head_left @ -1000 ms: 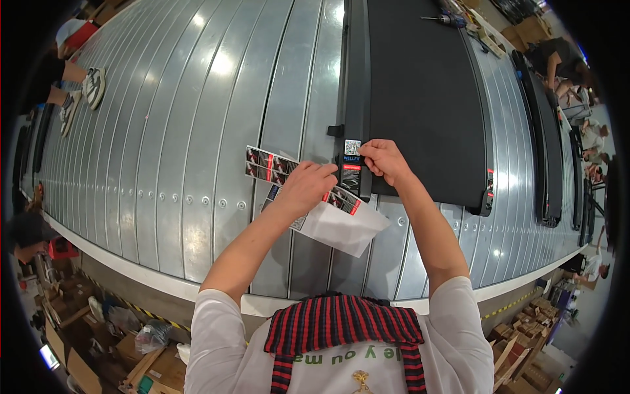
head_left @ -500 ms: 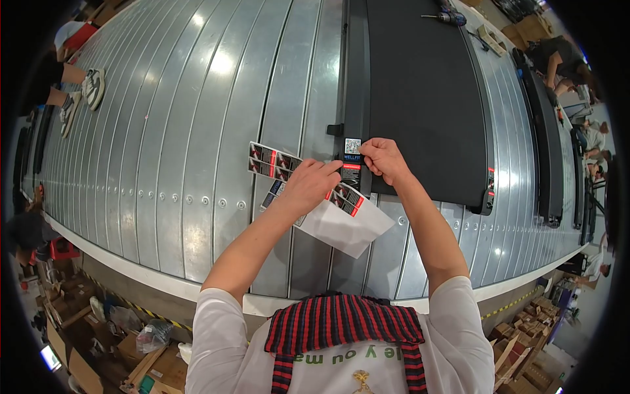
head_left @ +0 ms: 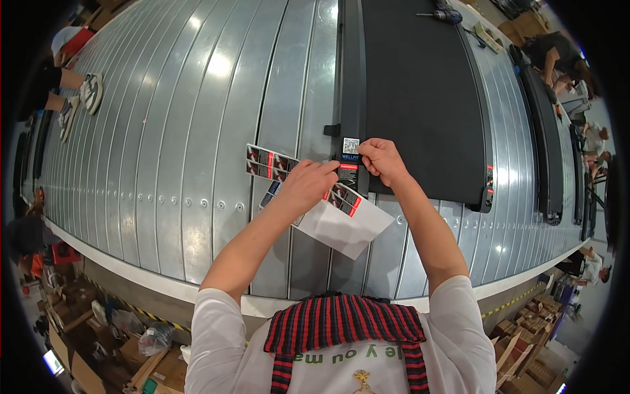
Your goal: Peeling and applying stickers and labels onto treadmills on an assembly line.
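A black treadmill deck [head_left: 423, 98] lies on the metal table, its dark side rail [head_left: 353, 72] running away from me. Near the rail's close end is a dark sticker with a square code [head_left: 351, 146], and a red-and-black warning label [head_left: 348, 175] sits just below it. My right hand [head_left: 384, 159] pinches the sticker's right edge between thumb and finger. My left hand [head_left: 308, 186] reaches its index fingertip to the sticker's lower left. Under and around its other fingers are printed sticker sheets [head_left: 266, 161], with white backing paper [head_left: 354, 230] hanging toward me.
A power drill [head_left: 446, 14] rests at the deck's far end, near a pale power strip [head_left: 489, 37]. Slatted metal [head_left: 177, 131] forms the table top. More dark decks [head_left: 539, 144] lie to the right, where people work. Cardboard boxes [head_left: 525, 338] stand below the near edge.
The view has shifted very slightly. Both hands keep nearly the same pose at the sticker, with the right still pinching its edge.
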The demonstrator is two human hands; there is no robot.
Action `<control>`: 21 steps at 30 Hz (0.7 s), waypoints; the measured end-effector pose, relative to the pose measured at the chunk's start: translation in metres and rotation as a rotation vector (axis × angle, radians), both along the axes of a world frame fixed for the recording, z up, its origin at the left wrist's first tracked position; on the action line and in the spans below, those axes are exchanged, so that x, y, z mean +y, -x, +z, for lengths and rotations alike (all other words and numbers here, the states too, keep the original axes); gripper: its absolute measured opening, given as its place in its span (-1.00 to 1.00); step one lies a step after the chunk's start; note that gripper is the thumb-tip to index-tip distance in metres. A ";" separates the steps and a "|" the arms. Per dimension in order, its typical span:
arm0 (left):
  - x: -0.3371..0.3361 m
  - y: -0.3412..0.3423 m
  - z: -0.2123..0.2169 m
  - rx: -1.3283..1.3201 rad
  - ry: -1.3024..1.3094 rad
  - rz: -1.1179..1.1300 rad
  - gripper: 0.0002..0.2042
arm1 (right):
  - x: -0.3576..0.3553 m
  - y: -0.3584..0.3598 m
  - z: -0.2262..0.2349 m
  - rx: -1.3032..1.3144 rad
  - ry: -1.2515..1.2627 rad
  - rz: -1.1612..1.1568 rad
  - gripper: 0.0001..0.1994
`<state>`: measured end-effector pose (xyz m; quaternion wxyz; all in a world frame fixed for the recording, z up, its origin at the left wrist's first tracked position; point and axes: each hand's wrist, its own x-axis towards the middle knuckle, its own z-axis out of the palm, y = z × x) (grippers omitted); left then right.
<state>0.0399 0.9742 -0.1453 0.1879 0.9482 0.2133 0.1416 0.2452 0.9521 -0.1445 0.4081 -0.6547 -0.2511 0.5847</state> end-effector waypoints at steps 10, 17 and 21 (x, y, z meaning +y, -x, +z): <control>-0.001 0.001 -0.002 -0.011 -0.074 0.008 -0.88 | 0.001 0.003 0.004 -0.010 0.007 0.024 -0.90; -0.001 -0.002 0.002 0.016 -0.011 0.006 -0.92 | 0.001 0.004 0.004 -0.019 0.006 0.022 -0.90; 0.000 -0.005 0.004 0.001 -0.052 -0.005 -0.93 | 0.001 0.004 0.001 -0.032 -0.001 0.018 -0.89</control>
